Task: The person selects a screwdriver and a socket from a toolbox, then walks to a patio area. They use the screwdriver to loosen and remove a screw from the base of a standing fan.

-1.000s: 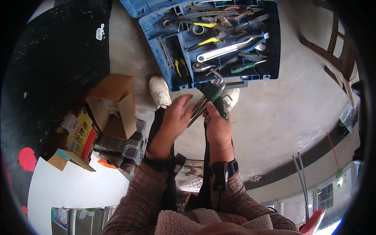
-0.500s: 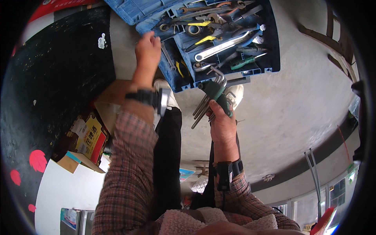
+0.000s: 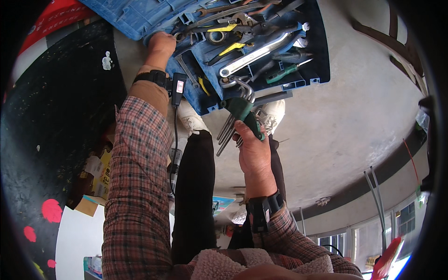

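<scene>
My right hand (image 3: 254, 147) is closed around a hex key set (image 3: 241, 109), several bent steel keys in a dark green holder. It hangs above the floor just in front of the blue toolbox (image 3: 198, 95). At the toolbox's left edge, near where the raised lid (image 3: 130, 16) joins, my left hand (image 3: 162, 43) is closed on the rim; its fingertips are partly hidden. Beside that hand, in the left compartment, lie an open-end wrench (image 3: 187, 71) and yellow-handled pliers (image 3: 203, 86).
In the main compartment lie a long chrome wrench (image 3: 254, 53), yellow-handled cutters (image 3: 227, 50), a metal ring (image 3: 215, 37) and a green screwdriver (image 3: 282, 73). A black panel (image 3: 60, 102) stands on the left, with a printed carton (image 3: 100, 172) beside it. My shoes (image 3: 192, 117) are close to the toolbox.
My left hand has moved up and left from above the left compartment onto the toolbox's rim. My right hand has shifted slightly left in the picture, still holding the hex key set.
</scene>
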Tool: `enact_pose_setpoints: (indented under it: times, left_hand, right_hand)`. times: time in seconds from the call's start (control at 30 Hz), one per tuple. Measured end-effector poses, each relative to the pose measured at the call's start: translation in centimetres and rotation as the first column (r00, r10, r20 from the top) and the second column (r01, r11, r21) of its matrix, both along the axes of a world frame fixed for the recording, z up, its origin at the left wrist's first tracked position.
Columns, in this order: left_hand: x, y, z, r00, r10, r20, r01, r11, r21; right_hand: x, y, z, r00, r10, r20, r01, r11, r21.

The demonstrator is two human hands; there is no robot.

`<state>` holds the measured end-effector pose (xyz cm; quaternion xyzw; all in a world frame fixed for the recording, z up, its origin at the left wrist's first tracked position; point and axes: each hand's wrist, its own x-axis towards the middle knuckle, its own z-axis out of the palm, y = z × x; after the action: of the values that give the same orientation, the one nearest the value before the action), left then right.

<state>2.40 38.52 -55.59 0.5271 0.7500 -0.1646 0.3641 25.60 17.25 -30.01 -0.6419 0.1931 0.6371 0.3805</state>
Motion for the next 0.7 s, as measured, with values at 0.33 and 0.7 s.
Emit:
enact_pose_setpoints:
  times: [0.33,0.7]
  left_hand:
    - [1.7,0.4,0.6,0.975,-0.186,-0.122,0.188,0.982,0.000]
    - [4.2,-3.5,11.3,0.994,-0.038,0.103,0.031,0.998,0.062]
  right_hand:
    - [-0.4,0.3,-0.6,1.000,-0.018,-0.007,0.018,1.000,-0.006]
    - [-0.4,0.5,-0.7,1.000,0.011,-0.016,-0.011,1.000,-0.007]
